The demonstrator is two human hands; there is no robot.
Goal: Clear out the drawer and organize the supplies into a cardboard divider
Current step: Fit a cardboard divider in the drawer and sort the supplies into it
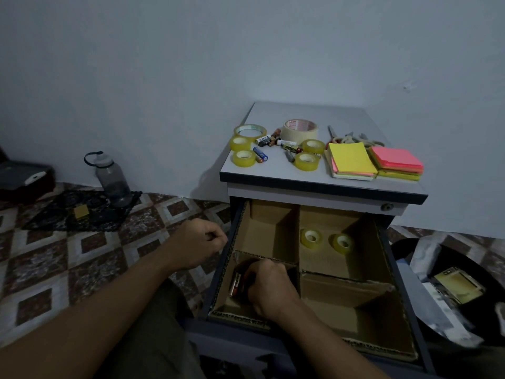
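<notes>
Stocking the battery cell is the step in hand. Your right grip (269, 289) is down inside the near-left cell of the cardboard divider (237, 318), knuckles up. Its fingers are curled under and hidden, so I cannot tell whether they are clamped on a battery or have let go. Just left of that grip, a few batteries (235, 284) lie side by side on the cell floor. Your left grip (199, 242) hangs outside the drawer (218, 274), beyond and to the left of the right one. Its fingers are curled in, and I cannot tell whether they enclose anything.

Finding: the task looks partly done. Beyond the right grip and to its right, two clear tape rolls (310, 237) sit in the far-right cell. Further beyond, on the worktop (306, 112), loose batteries (273, 144), yellow tape rolls (244, 157), sticky notes (352, 160) and scissors (345, 138) await sorting.

Recommendations:
- Lay each battery parallel to those in the cell and touching them, so none rolls.
- Release low, against the cell floor, not from above.
- Keep your wrist off the divider wall to the right of the grip. It is thin card and would likely bow or lift.
- Gather the loose batteries several at a time, and keep them out of the tape cell.
</notes>
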